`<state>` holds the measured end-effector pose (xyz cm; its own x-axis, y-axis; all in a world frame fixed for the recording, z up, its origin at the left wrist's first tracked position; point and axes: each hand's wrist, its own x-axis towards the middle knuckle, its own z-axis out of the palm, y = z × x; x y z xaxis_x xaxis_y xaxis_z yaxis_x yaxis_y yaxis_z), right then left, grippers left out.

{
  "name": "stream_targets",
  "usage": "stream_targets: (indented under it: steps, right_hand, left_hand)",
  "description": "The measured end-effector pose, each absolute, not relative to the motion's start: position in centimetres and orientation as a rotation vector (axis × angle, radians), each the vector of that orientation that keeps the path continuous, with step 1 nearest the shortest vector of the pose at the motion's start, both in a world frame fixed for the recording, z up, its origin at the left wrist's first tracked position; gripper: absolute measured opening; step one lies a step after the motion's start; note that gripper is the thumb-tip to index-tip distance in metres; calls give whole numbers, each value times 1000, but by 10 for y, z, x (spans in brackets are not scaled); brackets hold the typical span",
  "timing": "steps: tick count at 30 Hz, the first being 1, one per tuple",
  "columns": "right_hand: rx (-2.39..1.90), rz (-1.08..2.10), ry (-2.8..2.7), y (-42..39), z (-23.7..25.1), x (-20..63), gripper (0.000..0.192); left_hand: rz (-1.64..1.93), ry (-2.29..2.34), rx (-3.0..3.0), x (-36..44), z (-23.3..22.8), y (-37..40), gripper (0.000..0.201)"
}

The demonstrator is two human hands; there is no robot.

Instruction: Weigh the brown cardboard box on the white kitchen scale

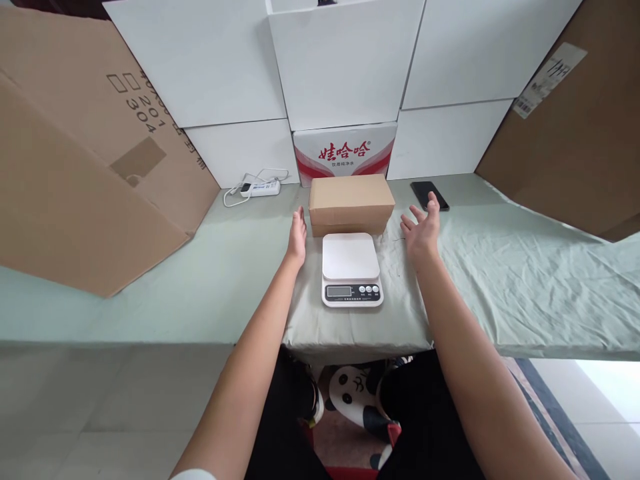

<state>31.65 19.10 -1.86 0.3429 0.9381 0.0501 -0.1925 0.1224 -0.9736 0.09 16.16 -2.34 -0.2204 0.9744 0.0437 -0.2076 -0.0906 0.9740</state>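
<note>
A white digital kitchen scale (351,257) lies on the green cloth, its dark button panel and blank-looking display facing me. Right behind it sits a closed brown cardboard box (351,193). My left hand (298,237) is held upright on its edge just left of the box and scale, fingers extended, holding nothing. To the right of the box, my right hand (423,227) is turned palm inward with the fingers spread, and it is empty too. A black smartphone (425,193) rests flat just beyond the right fingertips.
A white power strip (261,189) with its cable lies at the back left. White boxes (345,67) form a wall behind the table (240,267). Large cardboard sheets (90,153) stand at left and right. The table's front edge runs close to my legs.
</note>
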Motion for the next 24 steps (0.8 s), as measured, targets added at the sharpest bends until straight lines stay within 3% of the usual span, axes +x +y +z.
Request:
stream_targets:
  steps: [11,24]
  right_hand:
    - [-1133,1082,-759,169,6,299,91]
    - [-1146,1155,-919,176,-1,297,96]
  left_hand:
    - [1447,1198,1032,3,-16,155,84]
    - [1435,1189,1045,2,-19,155,82]
